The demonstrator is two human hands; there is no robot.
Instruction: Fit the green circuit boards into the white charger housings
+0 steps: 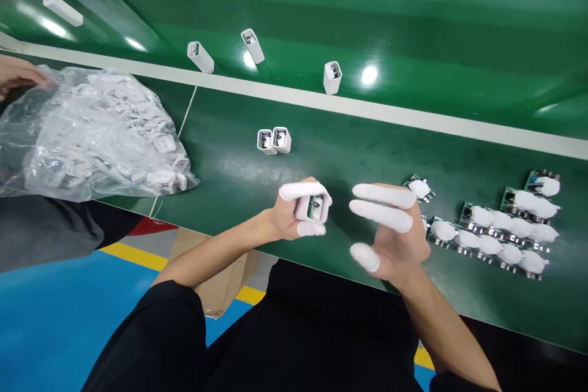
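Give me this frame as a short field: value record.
left hand: left hand grips a white casing, board visible inside
right hand: right hand open, apart from that casing
fingertips: white covers on both hands
bench centre: two casings, side by side
bench right: circuit boards, mostly in rows
bench left: clear bag of white parts, another person's hand at it

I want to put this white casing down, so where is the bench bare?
The green bench looks bare beyond your right hand, between the paired white casings and the nearest circuit board. Another patch lies between the plastic bag and that pair. It is crowded at the right, with boards in rows, and at the left, under the bag.
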